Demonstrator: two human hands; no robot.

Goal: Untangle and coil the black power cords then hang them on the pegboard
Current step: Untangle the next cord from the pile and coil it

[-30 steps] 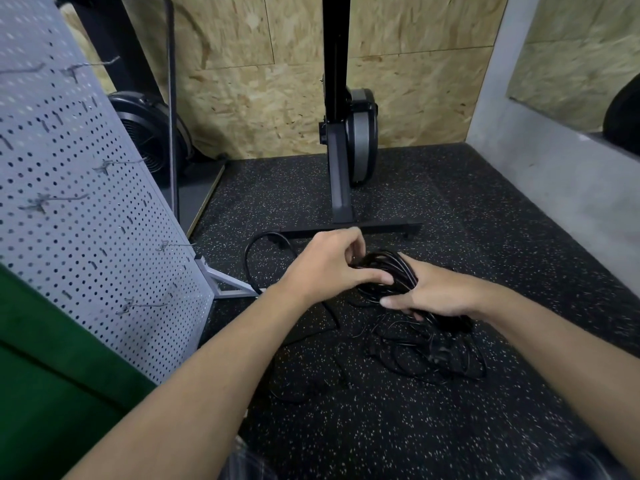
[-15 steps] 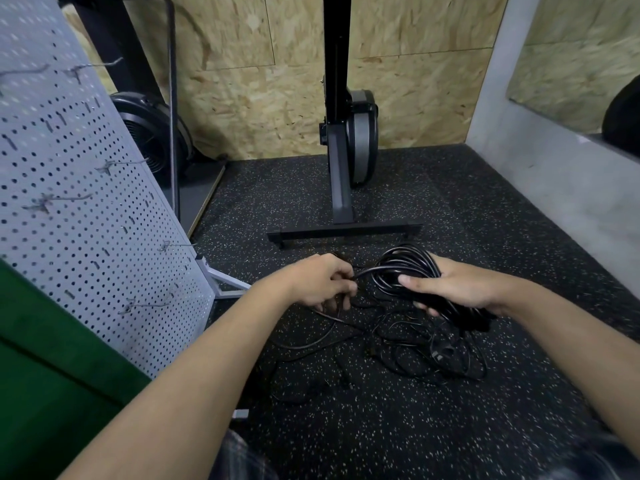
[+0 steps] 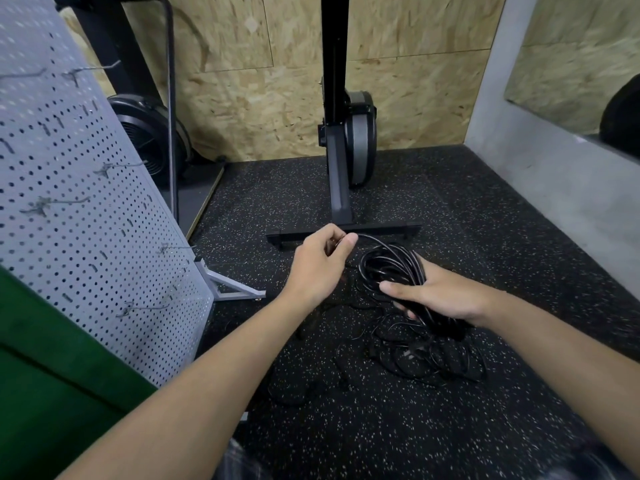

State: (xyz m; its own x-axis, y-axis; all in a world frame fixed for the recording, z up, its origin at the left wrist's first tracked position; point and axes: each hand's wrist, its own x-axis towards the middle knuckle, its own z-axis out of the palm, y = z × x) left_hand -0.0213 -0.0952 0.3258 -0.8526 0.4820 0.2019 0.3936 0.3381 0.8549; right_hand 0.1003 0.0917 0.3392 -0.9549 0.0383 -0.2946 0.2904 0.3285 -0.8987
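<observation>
DESK: What are the two hands doing?

PHOTOGRAPHER: The person's right hand (image 3: 446,296) is wrapped around a coiled black power cord (image 3: 391,265). The thumb lies across the loops and the fingers curl beneath them. The left hand (image 3: 320,263), just to the left and a little farther off, pinches a single strand (image 3: 372,239) between the thumb and curled fingers. The strand arcs from that pinch down into the coil.

DESK: Where are the other cords?

PHOTOGRAPHER: A loose tangle of black cords (image 3: 433,355) lies on the speckled rubber floor (image 3: 381,427), below the right hand and on its near side. Thinner lengths trail left, toward the left forearm. Whether the tangle joins the held coil cannot be told.

DESK: And the pegboard?

PHOTOGRAPHER: The grey pegboard (image 3: 86,220) stands at the left, tilted back on a metal foot (image 3: 232,289). Wire hooks (image 3: 166,249) jut from its face. It is well apart from the coil.

DESK: What else is in the shot?

PHOTOGRAPHER: A black exercise machine (image 3: 341,188) stands upright at far centre, its base bar (image 3: 381,230) just beyond the left hand. A chipboard wall (image 3: 277,98) runs behind it. A round black fan housing (image 3: 145,133) sits at far left, behind the pegboard. A green surface (image 3: 41,375) fills the near left corner, and a grey wall (image 3: 536,174) runs along the right.
</observation>
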